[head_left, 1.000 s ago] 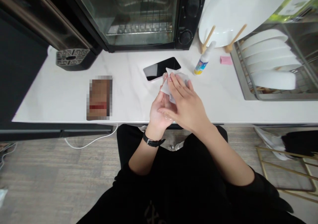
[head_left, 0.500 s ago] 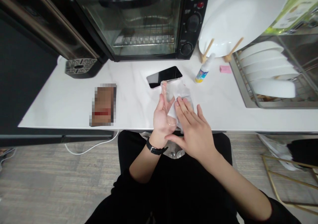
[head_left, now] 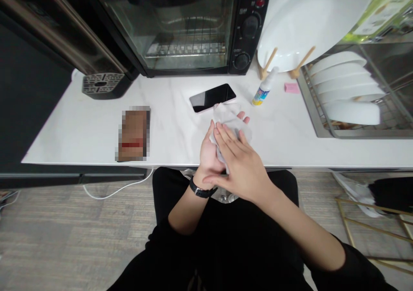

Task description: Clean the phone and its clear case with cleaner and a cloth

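A thin white wipe lies spread over my left hand, whose palm faces up and whose fingertips show past its far edge. The clear phone case seen in this hand a moment ago is mostly hidden under the wipe. From above, my right hand presses the wipe down with its fingers laid together and its thumb out toward my left wrist. Just beyond the hands, a smartphone with a dark screen rests on the white counter. A small white spray bottle stands to the right of the phone.
A black toaster oven stands at the back, with a black machine's drip tray to its left. A blurred brown item lies at left. To the right are a pink slip, a large white plate and a dish rack with bowls.
My right hand has slid left across my left hand, and the wipe now covers the clear case that showed before. My left fingertips have come into sight beyond the wipe.
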Demonstrator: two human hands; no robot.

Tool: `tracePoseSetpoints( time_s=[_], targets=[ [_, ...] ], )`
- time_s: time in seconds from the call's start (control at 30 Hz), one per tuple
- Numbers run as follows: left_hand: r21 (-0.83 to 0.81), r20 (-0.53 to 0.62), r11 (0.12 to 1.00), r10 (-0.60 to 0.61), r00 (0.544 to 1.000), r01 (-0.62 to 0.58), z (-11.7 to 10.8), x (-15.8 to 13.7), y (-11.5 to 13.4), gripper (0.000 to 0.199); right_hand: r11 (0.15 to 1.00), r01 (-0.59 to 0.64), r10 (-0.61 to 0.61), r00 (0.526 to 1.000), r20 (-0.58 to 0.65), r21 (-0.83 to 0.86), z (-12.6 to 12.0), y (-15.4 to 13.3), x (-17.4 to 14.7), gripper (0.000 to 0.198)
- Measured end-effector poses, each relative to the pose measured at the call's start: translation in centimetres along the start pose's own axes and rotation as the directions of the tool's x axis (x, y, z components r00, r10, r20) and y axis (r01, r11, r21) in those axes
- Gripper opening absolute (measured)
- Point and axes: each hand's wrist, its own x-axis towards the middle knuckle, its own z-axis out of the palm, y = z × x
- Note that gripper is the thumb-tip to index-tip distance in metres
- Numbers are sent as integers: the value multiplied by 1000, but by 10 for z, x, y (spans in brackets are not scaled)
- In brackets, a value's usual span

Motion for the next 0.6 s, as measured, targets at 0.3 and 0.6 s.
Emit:
tracePoseSetpoints(
  time_s=[0.3, 0.6],
  targets=[
    [-37, 9, 996, 85, 996, -84, 0, -2, 5, 53, 991, -48, 45, 999, -24, -129, -6, 2, -37, 96],
    [-55, 44, 997, 62, 997, -59, -2, 8, 5, 49, 981, -185, 184, 983, -30, -63, -12, 45, 26, 98]
  ],
)
